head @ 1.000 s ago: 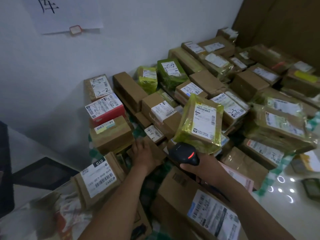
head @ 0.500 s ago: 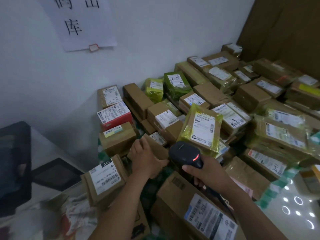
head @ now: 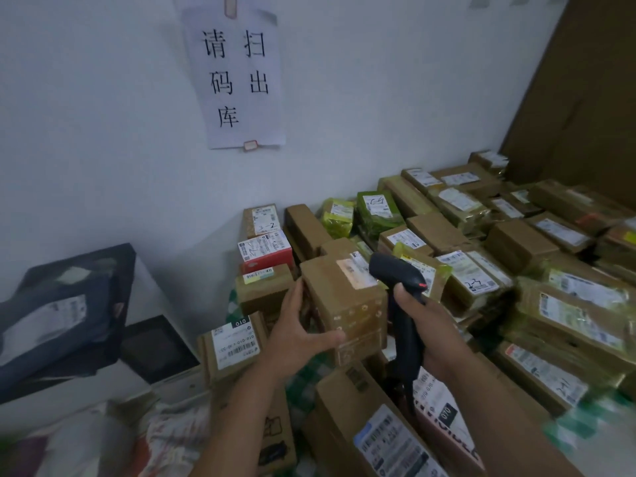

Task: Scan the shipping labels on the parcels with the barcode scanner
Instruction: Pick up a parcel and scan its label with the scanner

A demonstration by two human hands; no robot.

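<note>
a: which step is in hand here?
b: lining up a scan, i'd say. the left hand [head: 299,335] grips a brown box [head: 347,304] in the centre of the frame, thumb across its near face and fingers round its left side, with the label [head: 354,273] on top. the right hand [head: 425,325] has its fingers curled round the handle of the barcode scanner [head: 401,277]. the scanner's head sits just right of that label, overlapping the box's top right corner.
a: what does the next move call for?
b: probably swinging the scanner's nose onto the barcode and squeezing the trigger, with the box tilted so the label faces it squarely. the label looks pale and glossy, so glare could spoil the read. the other parcels [head: 568,304] fill the right half of the frame, and nothing shows which of them are done.
a: anything you can't make out?
b: plenty. the label is blurred, so its barcode is unreadable. the scanner's window faces away and its trigger is hidden by the handle. whatever carries the pile is covered, bar a patch of green check cloth [head: 304,380]. the nearest parcels are cut off at the bottom edge, and the dark bag [head: 65,315] at the left is smeared.
</note>
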